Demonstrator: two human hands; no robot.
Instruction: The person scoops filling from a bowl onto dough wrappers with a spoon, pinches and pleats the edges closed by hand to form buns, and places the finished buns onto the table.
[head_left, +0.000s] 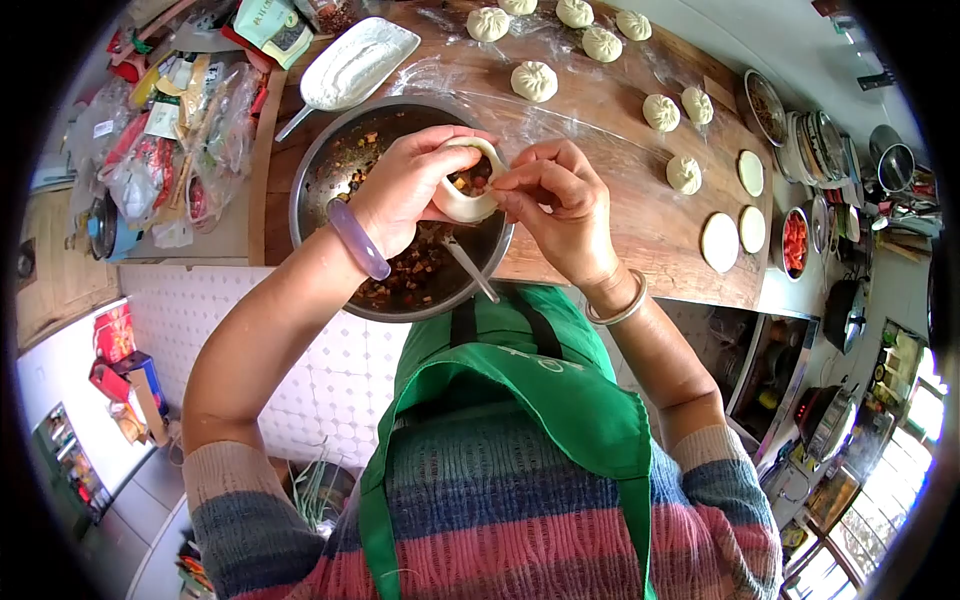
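My left hand [410, 185] cups a round dough wrapper [468, 206] with chopped filling [470, 181] inside, its thumb resting at the opening. At the wrapper's right edge, my right hand [562, 205] pinches the dough between thumb and fingertips. Both hands are over a large metal bowl [304, 190] of chopped filling. A spoon [470, 268] leans in that bowl, its handle over the near rim. Several pleated buns, one of them a bun [534, 81] beyond my hands, sit on the floured wooden board [600, 150]. Flat dough rounds, including a dough round [720, 242], lie at the right.
A white tray of flour [358, 62] with a scoop handle stands behind the bowl. Plastic bags [150, 150] crowd the left side. A bowl of red pieces [795, 243] and stacked dishes [815, 150] stand to the right. The board's near edge [640, 290] is before my apron.
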